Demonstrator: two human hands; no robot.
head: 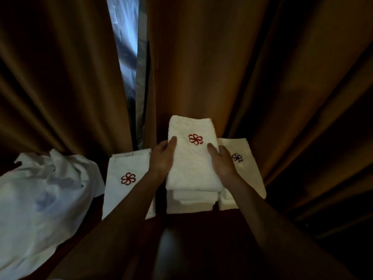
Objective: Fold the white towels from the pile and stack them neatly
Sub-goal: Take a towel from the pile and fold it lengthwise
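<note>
A folded white towel point(191, 158) with a red flower emblem lies on top of the middle stack of folded towels point(191, 203). My left hand point(163, 158) grips its left edge, thumb on top. On the opposite edge my right hand point(221, 160) grips the same way. Another folded towel point(125, 184) with a red emblem lies flat to the left. A third folded towel point(247, 168) lies to the right, partly under my right hand. The loose pile of white cloth point(44, 193) is heaped at the far left.
Heavy brown curtains point(242, 67) hang right behind the towels, with a narrow bright gap point(127, 57) between them. The towels rest on a dark surface point(201, 229) that runs toward me between my forearms.
</note>
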